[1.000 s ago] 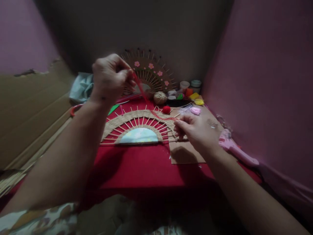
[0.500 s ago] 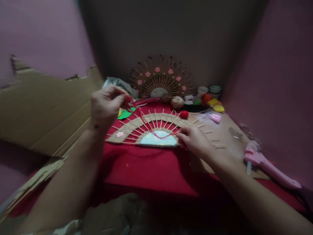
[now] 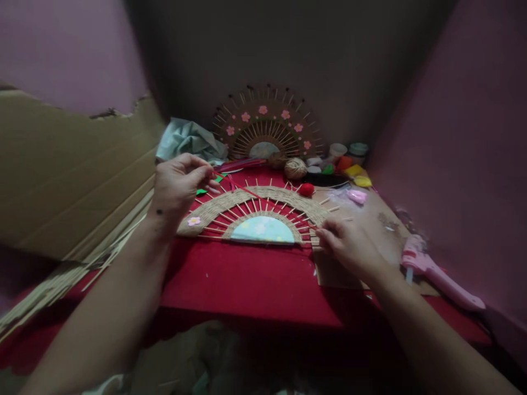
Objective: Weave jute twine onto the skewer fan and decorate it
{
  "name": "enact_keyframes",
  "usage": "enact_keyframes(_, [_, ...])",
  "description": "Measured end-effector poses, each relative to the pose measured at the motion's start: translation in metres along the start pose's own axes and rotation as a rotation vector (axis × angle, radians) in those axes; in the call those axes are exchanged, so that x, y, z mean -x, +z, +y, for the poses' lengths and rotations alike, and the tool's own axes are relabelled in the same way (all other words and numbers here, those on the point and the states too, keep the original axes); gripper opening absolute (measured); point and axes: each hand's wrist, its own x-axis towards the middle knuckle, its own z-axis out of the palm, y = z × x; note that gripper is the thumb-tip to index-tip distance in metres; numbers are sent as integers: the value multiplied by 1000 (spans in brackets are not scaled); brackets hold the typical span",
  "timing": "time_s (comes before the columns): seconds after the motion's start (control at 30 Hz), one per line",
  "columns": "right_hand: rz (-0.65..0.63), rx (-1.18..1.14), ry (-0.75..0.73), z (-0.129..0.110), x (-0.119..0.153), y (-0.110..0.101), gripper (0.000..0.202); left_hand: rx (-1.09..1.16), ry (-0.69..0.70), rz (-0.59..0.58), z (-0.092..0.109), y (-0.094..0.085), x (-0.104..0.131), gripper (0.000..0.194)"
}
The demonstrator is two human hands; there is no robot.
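Note:
A strand of red yarn (image 3: 242,187) runs almost straight across the fan, from my left hand (image 3: 179,178) to my right hand (image 3: 346,241). Thumb and fingertips of the left hand pinch its upper end, raised at the fan's left. Lower down, beside the fan's right end, the right hand is closed on the other end. Beneath the yarn lies the half-round fan (image 3: 263,193), with a woven tan band, thin stick ribs and a pale blue half-circle centre (image 3: 263,230). One pink flower (image 3: 194,221) is on the band's left end. A red yarn ball (image 3: 306,190) sits by its upper right edge.
A finished-looking flowered fan (image 3: 263,118) leans on the back wall. A twine ball (image 3: 295,169) and jars (image 3: 358,151) stand before it. A pink glue gun (image 3: 436,271) rests at right on cardboard (image 3: 337,274). Thin sticks (image 3: 82,282) lie at left on the red cloth (image 3: 242,285).
The red yarn hung in a loose loop and is now pulled nearly straight. My right hand has moved right, away from the fan's centre. The camera view has shifted slightly.

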Motion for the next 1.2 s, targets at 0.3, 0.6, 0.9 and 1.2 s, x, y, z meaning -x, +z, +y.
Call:
enact_keyframes(0.3, [-21, 22, 83, -6, 5, -16, 29, -6, -5, -17, -5, 7, 7, 2])
enact_keyframes(0.6, [-40, 140, 12, 23, 14, -7, 28, -16, 0, -144, -2, 11, 17, 1])
enact_keyframes(0.9, [-70, 206, -35, 46, 25, -5, 27, -101, 54, -263, -8, 18, 27, 5])
enact_keyframes(1.2, [236, 357, -44, 35, 0, -60, 22, -129, 83, -364, -7, 24, 35, 4])
